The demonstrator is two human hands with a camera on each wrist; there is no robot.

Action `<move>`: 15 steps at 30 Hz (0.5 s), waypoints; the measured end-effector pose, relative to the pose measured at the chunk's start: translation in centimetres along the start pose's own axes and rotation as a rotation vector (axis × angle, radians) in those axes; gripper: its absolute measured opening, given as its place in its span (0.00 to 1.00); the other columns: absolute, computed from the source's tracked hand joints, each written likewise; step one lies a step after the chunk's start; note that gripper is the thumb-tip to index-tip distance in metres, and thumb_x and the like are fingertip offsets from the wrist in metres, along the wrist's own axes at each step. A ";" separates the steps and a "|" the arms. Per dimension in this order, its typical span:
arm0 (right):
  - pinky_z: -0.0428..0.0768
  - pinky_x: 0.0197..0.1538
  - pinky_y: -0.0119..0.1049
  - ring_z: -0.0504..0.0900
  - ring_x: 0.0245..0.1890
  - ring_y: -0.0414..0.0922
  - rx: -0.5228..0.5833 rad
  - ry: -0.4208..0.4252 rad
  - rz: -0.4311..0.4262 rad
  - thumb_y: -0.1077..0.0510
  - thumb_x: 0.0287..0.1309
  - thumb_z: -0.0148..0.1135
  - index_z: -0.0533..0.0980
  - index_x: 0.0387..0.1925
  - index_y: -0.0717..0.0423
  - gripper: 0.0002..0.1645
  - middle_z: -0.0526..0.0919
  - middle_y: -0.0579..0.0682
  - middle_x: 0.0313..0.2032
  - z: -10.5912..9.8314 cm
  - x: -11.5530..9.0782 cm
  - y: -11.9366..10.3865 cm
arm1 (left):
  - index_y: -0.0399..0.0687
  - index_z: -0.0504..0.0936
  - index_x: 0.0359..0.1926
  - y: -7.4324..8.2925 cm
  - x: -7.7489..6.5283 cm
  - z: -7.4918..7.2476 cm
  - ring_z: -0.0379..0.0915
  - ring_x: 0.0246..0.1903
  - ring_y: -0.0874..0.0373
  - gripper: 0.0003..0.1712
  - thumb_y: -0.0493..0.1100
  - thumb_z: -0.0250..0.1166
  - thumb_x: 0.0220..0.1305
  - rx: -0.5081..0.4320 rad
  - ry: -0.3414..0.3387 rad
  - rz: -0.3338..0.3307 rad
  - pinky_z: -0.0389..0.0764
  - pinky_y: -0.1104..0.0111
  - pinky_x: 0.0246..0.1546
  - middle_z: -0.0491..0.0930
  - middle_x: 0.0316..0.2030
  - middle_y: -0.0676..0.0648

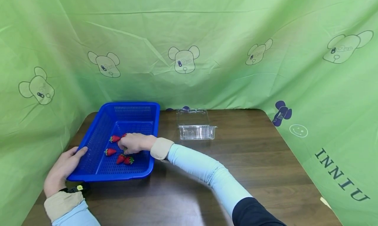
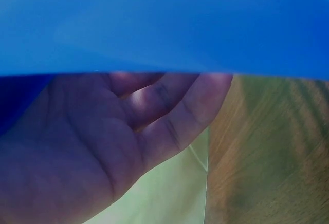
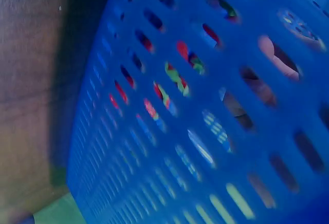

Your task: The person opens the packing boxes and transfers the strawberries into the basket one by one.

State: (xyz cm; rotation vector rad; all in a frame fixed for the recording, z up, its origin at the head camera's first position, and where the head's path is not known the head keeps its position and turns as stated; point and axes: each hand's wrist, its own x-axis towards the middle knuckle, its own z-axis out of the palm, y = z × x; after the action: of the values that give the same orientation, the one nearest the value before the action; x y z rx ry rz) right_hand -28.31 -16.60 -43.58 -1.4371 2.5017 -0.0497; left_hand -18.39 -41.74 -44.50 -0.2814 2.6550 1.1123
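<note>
My left hand (image 1: 64,165) grips the left rim of a blue plastic basket (image 1: 110,177), thumb over the edge. In the left wrist view, its fingers (image 2: 169,126) bend up behind the blue wall. My right hand (image 1: 134,143) reaches down inside the basket among several red strawberries (image 1: 110,152). A bit of green leaf shows by its fingertips, which are mostly hidden, so a hold on a strawberry cannot be confirmed. Two strawberries (image 1: 120,159) lie together just below this hand. Through the basket's slots, the right wrist view shows parts of the fingers (image 3: 277,59) and red-and-green strawberries (image 3: 177,77).
A clear plastic clamshell box (image 1: 197,133) stands on the brown wooden table (image 1: 245,160) right of the basket, its lid (image 1: 193,117) raised at the back. Green printed cloth (image 1: 218,85) hangs behind the table and along both sides.
</note>
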 end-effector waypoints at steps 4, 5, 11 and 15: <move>0.69 0.30 0.25 0.74 0.28 0.36 0.033 -0.027 0.045 0.49 0.64 0.59 0.72 0.30 0.44 0.08 0.76 0.40 0.29 0.8 0.1 0.0 | 0.33 0.56 0.68 0.3 0.2 0.2 0.76 0.36 0.56 0.47 0.70 0.34 0.69 0.012 0.000 0.006 0.75 0.66 0.33 0.76 0.50 0.30; 0.69 0.30 0.25 0.74 0.28 0.36 0.046 -0.035 0.053 0.49 0.64 0.59 0.72 0.31 0.44 0.07 0.76 0.40 0.29 0.9 0.1 0.0 | 0.32 0.57 0.68 0.3 0.2 0.3 0.76 0.36 0.56 0.47 0.70 0.34 0.70 0.016 0.001 0.009 0.74 0.66 0.33 0.76 0.49 0.30; 0.71 0.33 0.27 0.75 0.32 0.37 0.051 -0.017 0.079 0.48 0.65 0.58 0.75 0.39 0.43 0.06 0.78 0.40 0.35 0.1 -0.4 0.5 | 0.29 0.59 0.65 1.0 0.5 -0.1 0.77 0.36 0.51 0.45 0.67 0.35 0.71 0.075 0.000 0.038 0.75 0.65 0.33 0.75 0.48 0.27; 0.73 0.36 0.27 0.76 0.33 0.35 0.059 0.046 0.077 0.49 0.66 0.55 0.77 0.43 0.43 0.08 0.80 0.38 0.37 -1.4 -1.3 1.1 | 0.24 0.54 0.65 1.7 0.2 -0.6 0.72 0.45 0.35 0.46 0.65 0.32 0.72 0.167 0.003 0.043 0.75 0.53 0.41 0.65 0.54 0.20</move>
State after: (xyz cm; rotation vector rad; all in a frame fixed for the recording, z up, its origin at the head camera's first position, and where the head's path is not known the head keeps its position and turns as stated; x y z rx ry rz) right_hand -28.94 -15.06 -42.16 -1.3304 2.5671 -0.1428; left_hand -19.15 -41.01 -43.01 -0.1952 2.7473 0.8946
